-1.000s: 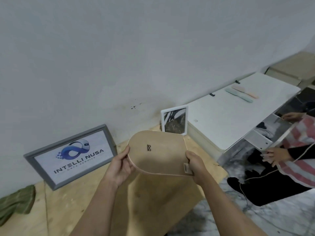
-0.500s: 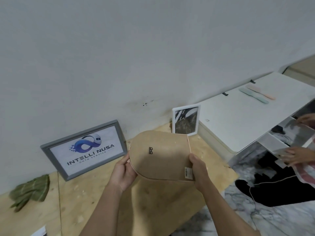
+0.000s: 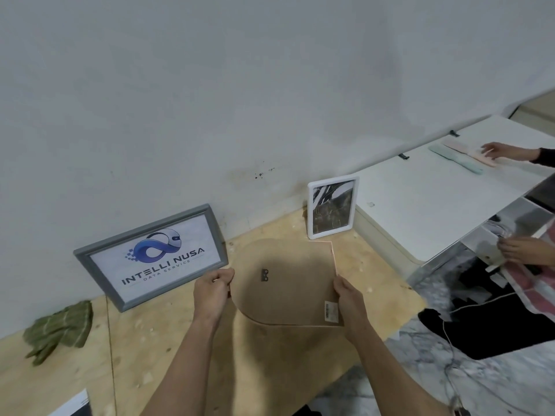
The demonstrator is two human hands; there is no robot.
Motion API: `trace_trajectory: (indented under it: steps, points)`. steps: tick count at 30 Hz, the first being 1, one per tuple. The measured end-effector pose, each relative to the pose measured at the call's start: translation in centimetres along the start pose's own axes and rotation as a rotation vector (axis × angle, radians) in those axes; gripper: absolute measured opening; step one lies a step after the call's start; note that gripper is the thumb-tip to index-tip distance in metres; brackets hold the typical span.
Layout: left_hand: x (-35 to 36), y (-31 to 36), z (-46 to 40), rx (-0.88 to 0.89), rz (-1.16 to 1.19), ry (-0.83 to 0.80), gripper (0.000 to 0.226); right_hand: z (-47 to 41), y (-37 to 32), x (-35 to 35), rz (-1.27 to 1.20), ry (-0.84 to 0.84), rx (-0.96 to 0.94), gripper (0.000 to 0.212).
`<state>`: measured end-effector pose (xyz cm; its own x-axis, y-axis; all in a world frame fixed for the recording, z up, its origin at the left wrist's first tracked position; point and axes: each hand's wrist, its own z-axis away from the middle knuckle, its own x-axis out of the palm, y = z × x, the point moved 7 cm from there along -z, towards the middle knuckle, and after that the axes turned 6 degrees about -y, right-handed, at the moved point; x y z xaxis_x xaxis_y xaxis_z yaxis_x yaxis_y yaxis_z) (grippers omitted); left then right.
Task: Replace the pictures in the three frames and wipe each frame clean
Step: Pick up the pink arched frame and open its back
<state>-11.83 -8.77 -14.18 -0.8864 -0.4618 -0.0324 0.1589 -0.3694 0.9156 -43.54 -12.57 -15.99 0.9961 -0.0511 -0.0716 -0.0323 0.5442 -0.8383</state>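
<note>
Both hands are on the brown frame backing board [image 3: 288, 283], held up over the plywood tabletop [image 3: 186, 355] with its back face to the camera. Left hand [image 3: 213, 288] has its fingers curled round the board's rounded left edge; right hand [image 3: 350, 298] grips the right edge, thumb on the back face just above a small barcode sticker [image 3: 330, 310] at the lower right corner. A small metal hanger clip [image 3: 265, 275] sits near the board's centre. What's on the front face can't be seen. Taking the board as landmark: the grey frame [image 3: 150, 256] holding the "INTELLI NUSA DATA SERVICE" logo print leans on the wall [image 3: 240, 100] just left of it, its right end close to the left hand. The small white frame [image 3: 332, 207] stands upright behind the board's top right corner, holding a dark black-and-white picture, details too blurred to read. A crumpled green cloth [image 3: 60, 328] lies well left of the board, beyond the grey frame. A corner of a printed sheet [image 3: 75, 406] shows at the bottom edge, lower left. Right of the board is a low white cabinet top [image 3: 435, 199]; on it, well apart, lie a mint-green and a pink brush-like item [image 3: 456, 159], exact type unclear. A second person's hand [image 3: 500, 150] touches the pink one; their other hand [image 3: 522, 250] is lower, holding something unclear.
</note>
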Motion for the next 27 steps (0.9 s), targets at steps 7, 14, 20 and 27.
trace_trajectory:
  steps: [7, 14, 20, 27]
  points:
    - [-3.1, -4.6, -0.3, -0.153, -0.001, 0.084, 0.032, 0.5, 3.4, -0.3, 0.085, -0.070, 0.045, 0.031]
    - [-7.1, -11.0, 2.3, -0.291, 0.000, 0.152, 0.028, 0.1, 7.4, 2.5, 0.205, -0.182, 0.109, 0.035]
    - [-10.4, -14.9, 5.3, -0.400, 0.127, 0.235, 0.026, 0.1, 10.6, 4.8, 0.394, -0.245, 0.113, 0.033]
    - [-11.1, -14.3, 5.7, -0.411, 0.210, 0.269, 0.031, 1.1, 9.2, 5.8, 0.644, -0.171, -0.044, 0.034]
